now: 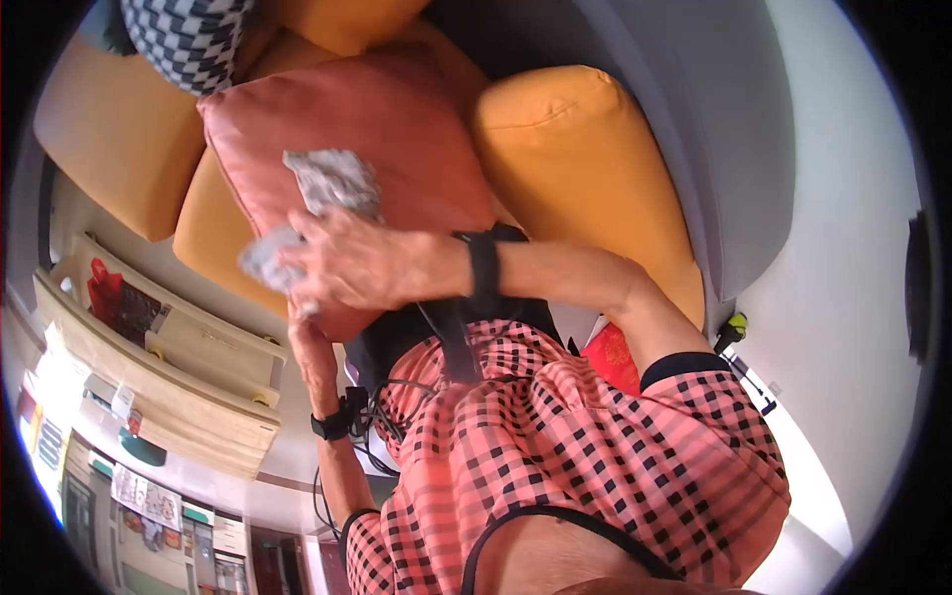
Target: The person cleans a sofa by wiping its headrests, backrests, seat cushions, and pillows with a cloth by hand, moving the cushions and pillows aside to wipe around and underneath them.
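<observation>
A crumpled grey cloth (335,178) lies across the pink cushion in front of me. Another light grey part (266,260) shows on the far side of my right hand; whether it belongs to the same cloth I cannot tell. My right hand (347,260) is over the cloth with its fingers bent around it, slightly blurred by motion. Close below it is my left hand (313,352), by the near edge of the pink cushion (397,129). Its fingertips are largely hidden behind the right hand. Each wrist wears a black band.
Orange seat cushions (585,149) and a grey sofa side (694,129) surround the pink cushion. A black-and-white patterned pillow (188,40) is at the top left. Dark cables (382,416) hang by my left forearm. To the left stands a pale wooden table (169,372) with a red item (102,290).
</observation>
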A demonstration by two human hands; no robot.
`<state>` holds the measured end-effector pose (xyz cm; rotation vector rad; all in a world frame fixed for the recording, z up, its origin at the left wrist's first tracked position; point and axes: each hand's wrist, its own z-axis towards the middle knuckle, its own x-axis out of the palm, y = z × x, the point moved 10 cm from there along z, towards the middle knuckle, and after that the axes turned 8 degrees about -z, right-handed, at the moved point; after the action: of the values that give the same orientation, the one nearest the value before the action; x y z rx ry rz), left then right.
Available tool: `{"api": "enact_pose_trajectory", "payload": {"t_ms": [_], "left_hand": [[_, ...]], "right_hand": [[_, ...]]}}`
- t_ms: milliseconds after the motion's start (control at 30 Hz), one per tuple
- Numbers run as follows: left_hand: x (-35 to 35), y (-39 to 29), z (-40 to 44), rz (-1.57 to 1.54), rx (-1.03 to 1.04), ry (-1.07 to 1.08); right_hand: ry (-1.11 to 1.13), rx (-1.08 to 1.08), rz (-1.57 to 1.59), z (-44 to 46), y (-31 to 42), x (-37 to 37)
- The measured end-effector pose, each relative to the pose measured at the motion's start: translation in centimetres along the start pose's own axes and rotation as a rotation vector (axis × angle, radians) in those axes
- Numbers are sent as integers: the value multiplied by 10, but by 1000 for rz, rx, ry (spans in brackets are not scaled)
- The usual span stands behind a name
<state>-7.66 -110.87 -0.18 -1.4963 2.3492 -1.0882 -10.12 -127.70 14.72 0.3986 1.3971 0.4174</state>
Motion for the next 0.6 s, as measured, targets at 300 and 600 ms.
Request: {"api": "enact_pose_trajectory", "payload": {"t_ms": [300, 600], "left_hand": [[71, -74, -6, 657, 33, 198], [74, -94, 20, 1027, 322, 176]], "right_hand": [[-200, 567, 535, -195, -73, 13], [-56, 1244, 451, -327, -127, 134]]}}
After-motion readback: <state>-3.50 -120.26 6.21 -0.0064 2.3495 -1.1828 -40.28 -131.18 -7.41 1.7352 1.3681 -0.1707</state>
